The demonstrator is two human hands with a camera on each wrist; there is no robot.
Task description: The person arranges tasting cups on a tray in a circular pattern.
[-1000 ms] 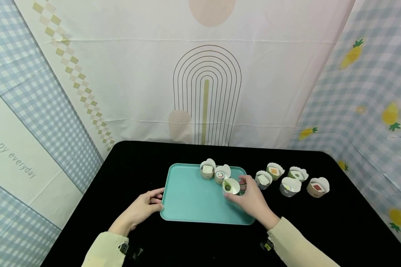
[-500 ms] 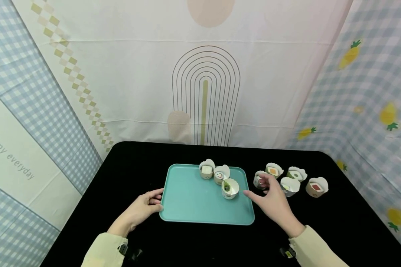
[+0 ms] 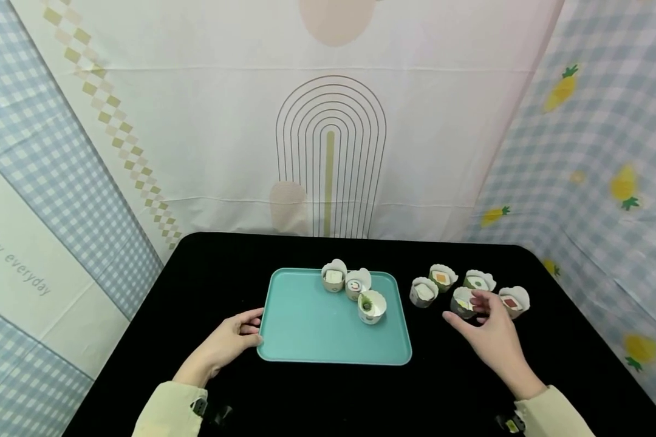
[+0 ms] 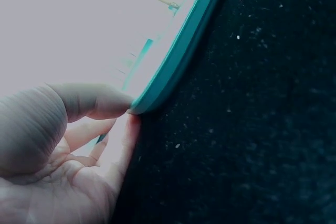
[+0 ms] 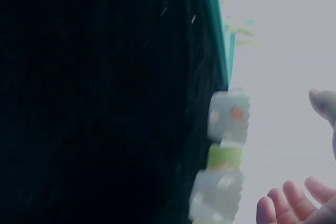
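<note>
Turquoise tray (image 3: 328, 340) is set mid-worktop (image 3: 333, 397), its left edge held between thumb and fingers of the left hand (image 3: 222, 342). Three paper cups are already on it: pale-filled cup (image 3: 333, 277) at the far edge, swirl-topped cup (image 3: 356, 286) just beside it, leafy green cup (image 3: 372, 308) near the right edge. Five are left off the tray, grouped toward the worktop's right side: white-filled cup (image 3: 423, 293), orange-topped cup (image 3: 443, 278), green-dotted cup (image 3: 478, 282), red-topped cup (image 3: 514, 301), yellow-filled cup (image 3: 461, 304). That last one is reached over by the right hand (image 3: 494, 338), thumb and fingers spread apart, no grip seen; contact cannot be told. Progress is judged at under half, three cups trayed, five not
</note>
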